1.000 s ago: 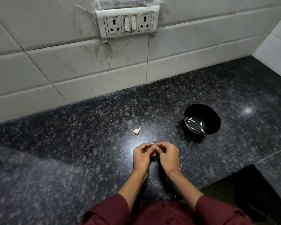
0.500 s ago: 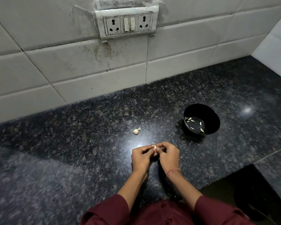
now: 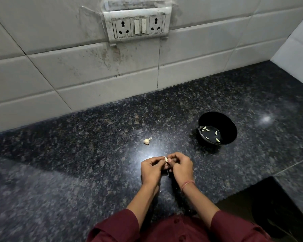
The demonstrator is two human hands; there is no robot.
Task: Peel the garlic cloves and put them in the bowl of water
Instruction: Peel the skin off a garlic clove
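My left hand (image 3: 151,169) and my right hand (image 3: 181,167) meet just above the dark granite counter (image 3: 77,163), fingertips together. Between them they pinch a small pale garlic cloveove (image 3: 166,159), of which only the top shows. A black bowl (image 3: 229,126) stands to the upper right of my hands, with water and several peeled cloves (image 3: 217,139) in it. A small remnant of the garlic bulb (image 3: 146,141) lies on the counter, a little beyond my left hand.
A white tiled wall (image 3: 77,75) with a socket and switch plate (image 3: 138,26) rises behind the counter. A second tiled wall closes the right side. The counter's front edge steps back at the lower right, over a dark gap (image 3: 269,206).
My hands have stayed in place; the fingers shifted slightly on the clove, which now shows a bit more between the fingertips.
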